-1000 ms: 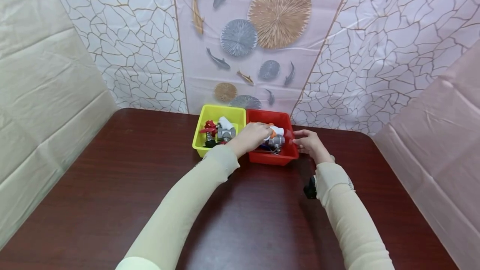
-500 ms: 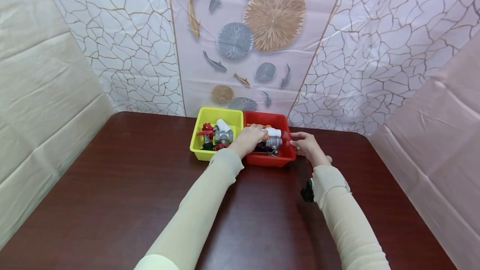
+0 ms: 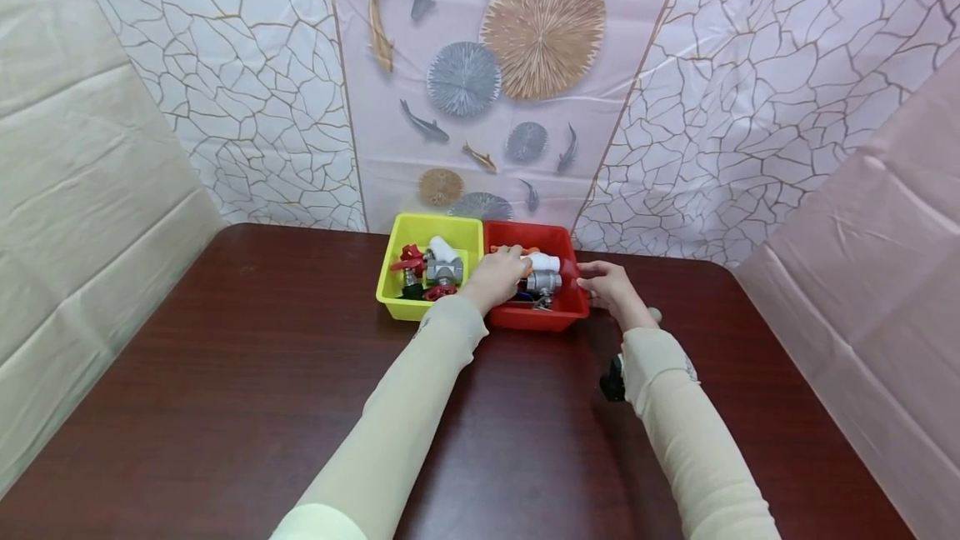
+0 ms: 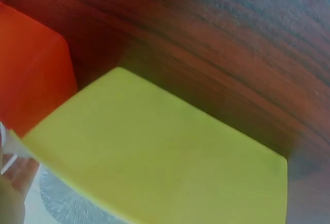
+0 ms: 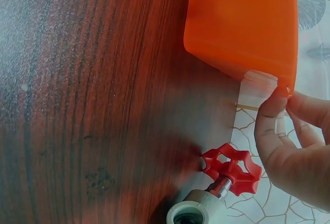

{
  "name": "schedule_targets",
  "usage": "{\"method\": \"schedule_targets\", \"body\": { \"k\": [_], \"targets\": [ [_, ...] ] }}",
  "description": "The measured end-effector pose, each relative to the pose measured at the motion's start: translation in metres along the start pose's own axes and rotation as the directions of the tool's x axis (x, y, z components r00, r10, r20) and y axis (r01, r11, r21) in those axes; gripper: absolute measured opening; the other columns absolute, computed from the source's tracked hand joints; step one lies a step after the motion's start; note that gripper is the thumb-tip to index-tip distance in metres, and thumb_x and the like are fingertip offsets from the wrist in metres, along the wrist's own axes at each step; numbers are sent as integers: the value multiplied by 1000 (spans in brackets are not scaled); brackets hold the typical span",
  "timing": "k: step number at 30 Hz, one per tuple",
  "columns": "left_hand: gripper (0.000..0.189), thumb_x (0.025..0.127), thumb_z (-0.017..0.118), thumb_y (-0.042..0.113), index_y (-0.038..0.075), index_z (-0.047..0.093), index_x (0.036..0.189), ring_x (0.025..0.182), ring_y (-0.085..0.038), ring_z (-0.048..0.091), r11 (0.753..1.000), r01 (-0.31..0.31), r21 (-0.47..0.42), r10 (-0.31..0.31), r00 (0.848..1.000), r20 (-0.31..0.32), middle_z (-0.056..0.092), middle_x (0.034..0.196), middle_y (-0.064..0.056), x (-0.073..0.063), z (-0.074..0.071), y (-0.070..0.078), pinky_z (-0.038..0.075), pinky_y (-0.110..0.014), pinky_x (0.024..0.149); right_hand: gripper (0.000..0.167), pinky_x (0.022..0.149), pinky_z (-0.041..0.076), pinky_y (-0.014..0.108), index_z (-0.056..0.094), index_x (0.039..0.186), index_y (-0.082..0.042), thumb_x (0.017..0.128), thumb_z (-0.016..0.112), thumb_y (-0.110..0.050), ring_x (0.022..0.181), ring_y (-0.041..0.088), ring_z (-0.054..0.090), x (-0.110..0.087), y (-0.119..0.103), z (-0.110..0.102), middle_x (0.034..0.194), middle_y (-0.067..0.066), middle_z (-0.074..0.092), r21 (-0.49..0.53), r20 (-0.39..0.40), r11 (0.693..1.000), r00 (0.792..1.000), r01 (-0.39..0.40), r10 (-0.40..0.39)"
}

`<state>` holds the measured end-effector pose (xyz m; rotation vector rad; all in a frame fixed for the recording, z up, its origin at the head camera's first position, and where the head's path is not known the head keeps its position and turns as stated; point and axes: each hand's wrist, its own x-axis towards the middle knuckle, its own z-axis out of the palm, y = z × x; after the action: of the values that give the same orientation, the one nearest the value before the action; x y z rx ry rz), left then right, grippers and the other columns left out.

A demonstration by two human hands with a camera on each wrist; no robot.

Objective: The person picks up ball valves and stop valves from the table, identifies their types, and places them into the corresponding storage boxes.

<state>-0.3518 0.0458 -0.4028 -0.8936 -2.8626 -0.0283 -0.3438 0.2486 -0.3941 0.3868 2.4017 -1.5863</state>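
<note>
My left hand [image 3: 492,277] reaches over the wall between the two bins, with its fingers down in the red bin [image 3: 536,321] close to an orange and white part; I cannot tell whether it grips it. A white pipe fitting [image 3: 543,262] and a metal valve [image 3: 543,282] lie right of those fingers. My right hand [image 3: 613,290] pinches the rim of the red bin at its right side, thumb and finger meeting there in the right wrist view. Below that hand is a pale valve [image 5: 188,213] with a red handwheel [image 5: 234,168].
Against the red bin's left side stands a yellow bin [image 3: 401,307], holding a white fitting [image 3: 442,249], a grey metal valve [image 3: 444,272] and red-handled valves [image 3: 409,258]. Both bins sit at the back of the dark wooden table [image 3: 247,382], before a patterned cloth backdrop [image 3: 270,90].
The head view has shifted slightly, moving the scene left. My left hand has drawn back a little to the left, uncovering more of the white fitting. My right hand stays at the red bin's rim.
</note>
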Motion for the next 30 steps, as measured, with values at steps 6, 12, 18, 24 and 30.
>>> {"method": "schedule_targets", "body": {
  "k": [6, 12, 18, 24, 30],
  "targets": [
    [19, 93, 56, 28, 15, 71, 92, 101, -19, 62, 998, -57, 11, 56, 996, 65, 63, 115, -6, 2, -2, -5, 53, -33, 85, 46, 67, 54, 24, 42, 141, -6, 95, 50, -7, 67, 11, 57, 0, 1, 2, 122, 20, 53, -22, -14, 1000, 1000, 4, -4],
    [15, 91, 61, 27, 16, 69, 84, 105, -20, 60, 998, -57, -12, 58, 989, 133, 61, 120, -7, 0, -5, -5, 52, -33, 88, 43, 69, 55, 30, 50, 135, -7, 93, 56, -9, 68, 15, 58, 3, 3, 1, 103, 13, 58, 0, -4, 1000, 1000, 23, -23],
    [24, 95, 54, 29, 15, 69, 108, 112, -21, 58, 1000, -19, -3, 19, 988, 155, 58, 127, -8, -3, -5, -2, 50, -33, 93, 45, 72, 55, 27, 44, 139, -6, 95, 51, -8, 71, 14, 57, 1, 3, 4, 111, 15, 56, -38, -24, 999, 1000, 12, -13],
    [30, 97, 50, 27, 12, 64, 121, 110, -21, 60, 1000, -14, 13, 12, 991, 134, 58, 127, -8, -5, -4, -1, 49, -32, 94, 43, 73, 56, 30, 48, 137, -8, 94, 54, -10, 71, 16, 57, -4, 0, 3, 106, 13, 57, -19, -20, 1000, 999, 25, -26],
    [28, 97, 52, 25, 14, 65, 120, 109, -22, 60, 999, -43, -1, 43, 990, 131, 59, 126, -8, -7, -4, -3, 50, -33, 93, 44, 82, 55, 33, 45, 139, -9, 95, 53, -11, 77, 15, 59, -4, 3, 2, 121, 18, 55, -14, -1, 1000, 1000, 23, -23]
  ]
}}
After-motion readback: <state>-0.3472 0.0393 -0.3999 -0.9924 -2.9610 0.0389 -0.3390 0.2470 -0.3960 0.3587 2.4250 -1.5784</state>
